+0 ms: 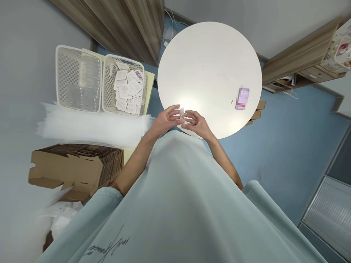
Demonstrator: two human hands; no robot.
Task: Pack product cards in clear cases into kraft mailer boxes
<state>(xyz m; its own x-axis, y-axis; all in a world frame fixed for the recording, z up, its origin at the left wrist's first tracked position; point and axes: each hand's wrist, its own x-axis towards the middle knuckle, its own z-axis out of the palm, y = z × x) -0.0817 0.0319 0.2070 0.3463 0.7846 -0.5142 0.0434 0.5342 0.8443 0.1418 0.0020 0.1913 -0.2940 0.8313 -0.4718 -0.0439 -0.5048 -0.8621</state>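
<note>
Near the close edge of the round white table [208,73], my left hand [163,121] and my right hand [199,125] face each other, fingers curved inward. Between their fingertips is a small clear, shiny piece [182,113], perhaps plastic; its exact kind is too small to make out. Both hands grip it from opposite sides. Small dark print shows by the left fingertips, mostly hidden by the fingers.
Left of the table stand a white basket [57,76] of clear plastic pieces and another basket [105,84] of white printed packets. White sheets [95,126] and folded cardboard boxes [65,168] lie nearer. A blurred pinkish-purple item [242,98] rests on the table's right side.
</note>
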